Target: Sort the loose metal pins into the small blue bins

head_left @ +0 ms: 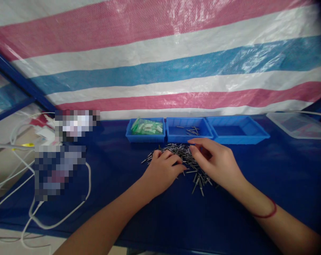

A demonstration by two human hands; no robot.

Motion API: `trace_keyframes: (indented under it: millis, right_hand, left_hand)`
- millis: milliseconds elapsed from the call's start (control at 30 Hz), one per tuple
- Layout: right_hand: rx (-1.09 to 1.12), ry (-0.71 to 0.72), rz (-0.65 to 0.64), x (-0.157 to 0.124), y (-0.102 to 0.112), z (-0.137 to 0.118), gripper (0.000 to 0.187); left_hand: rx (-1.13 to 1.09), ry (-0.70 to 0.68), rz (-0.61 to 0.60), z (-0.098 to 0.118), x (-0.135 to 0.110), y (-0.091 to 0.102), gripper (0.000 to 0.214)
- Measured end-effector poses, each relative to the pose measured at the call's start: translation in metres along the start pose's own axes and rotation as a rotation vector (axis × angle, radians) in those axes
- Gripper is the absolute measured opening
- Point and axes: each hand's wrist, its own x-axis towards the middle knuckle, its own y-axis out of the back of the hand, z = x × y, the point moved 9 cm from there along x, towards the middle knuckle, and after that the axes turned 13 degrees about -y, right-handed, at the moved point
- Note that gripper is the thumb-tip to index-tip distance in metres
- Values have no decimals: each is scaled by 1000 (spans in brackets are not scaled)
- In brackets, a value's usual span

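Count: three blue bins are sitting in one row on the worktop point(109, 184): left bin point(145, 138), middle bin point(189, 139), right bin point(240, 139). One clear lid point(298, 124) is lying far right. Two hands are showing: left hand point(162, 170), right hand point(216, 160). One pile of metal pins point(185, 153) is lying loose, its pins too many to count.

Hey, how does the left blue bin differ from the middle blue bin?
The left blue bin holds green and clear packets; the middle blue bin holds only a few loose metal pins. The left bin looks nearly full, the middle bin mostly bare. Both are blue, open-topped, and sit side by side.
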Motion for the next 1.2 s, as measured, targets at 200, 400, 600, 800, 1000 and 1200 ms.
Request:
trace_keyframes:
  millis: [200,400,600,800,1000,1200]
  right_hand:
    - [12,38,-32,-2,-5,-5,13]
    - [97,-34,-64,-1,-7,5,15]
    - [216,-28,-241,-9,-22,-4,14]
    - [361,-127,-220,-11,-22,0,15]
    - [373,-105,-203,-12,-21,-1,15]
    - [314,-31,-202,-13,-19,-10,11]
  left_hand:
    - [17,14,14,4,2,3,13]
    - [-180,221,149,-15,-2,18,16]
    - [-428,387,379,-31,-13,27,13]
    - [-476,378,443,-29,-13,28,13]
    - [-476,327,427,-26,-10,28,14]
    - [-478,318,432,-26,-10,25,16]
